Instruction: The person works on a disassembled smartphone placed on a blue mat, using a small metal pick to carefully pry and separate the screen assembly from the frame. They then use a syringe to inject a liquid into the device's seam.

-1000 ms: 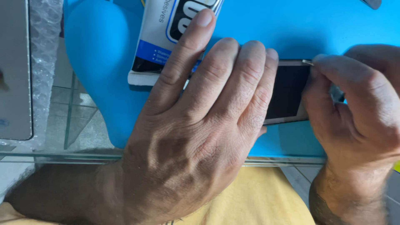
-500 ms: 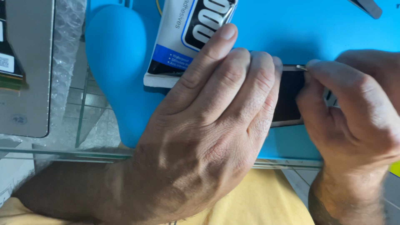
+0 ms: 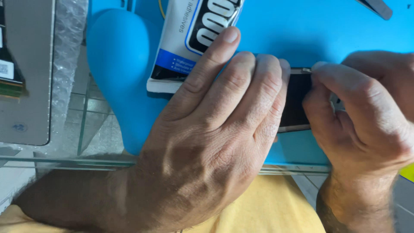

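The left hand (image 3: 215,138) lies flat, fingers spread over a dark-screened phone (image 3: 297,101) on the blue mat (image 3: 302,34) — pinning it down. The right hand (image 3: 362,121) pinches the phone's top edge. A glue tube (image 3: 194,39) lies just beside the left fingertips — on the glass counter (image 3: 64,162).

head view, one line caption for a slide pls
Left hand flat on a dark phone; right hand pinching its top edge.

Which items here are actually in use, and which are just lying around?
In use: left hand pressing flat on the dark phone; right hand pinching at its top edge; blue mat underneath.

Lying about: adhesive tube, grey panel, bubble wrap, dark tool.
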